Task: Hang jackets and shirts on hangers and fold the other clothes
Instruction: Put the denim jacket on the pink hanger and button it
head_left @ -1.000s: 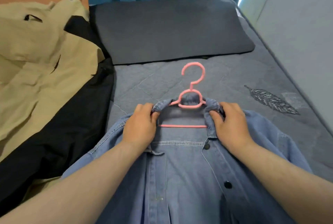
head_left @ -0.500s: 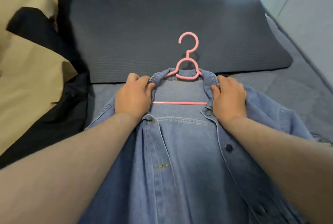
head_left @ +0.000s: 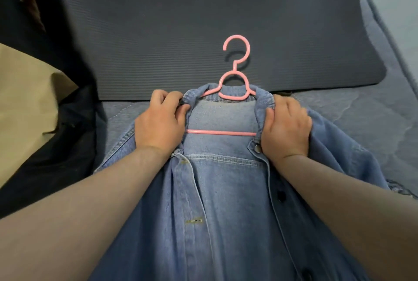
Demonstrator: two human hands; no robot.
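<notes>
Nearest the camera, two bare forearms reach forward over a blue denim shirt (head_left: 226,201) that lies open-fronted on the bed (head_left: 362,126), its dark buttons running down the right placket. Farther on, the left hand (head_left: 160,122) curls its fingers and thumb round the left side of the collar, pinching the fabric. The right hand (head_left: 286,129) grips the right side of the collar in the same way, fingers bent over the folded edge. Between the two hands a pink hanger (head_left: 230,92) sits inside the shirt: its lower bar crosses the open neck, its shoulders disappear under the collar, and its hook points away. The hook rests on a dark grey ribbed mat (head_left: 203,20) at the far end of the bed. At the left, a beige garment (head_left: 24,90) lies over a black garment (head_left: 45,167).
</notes>
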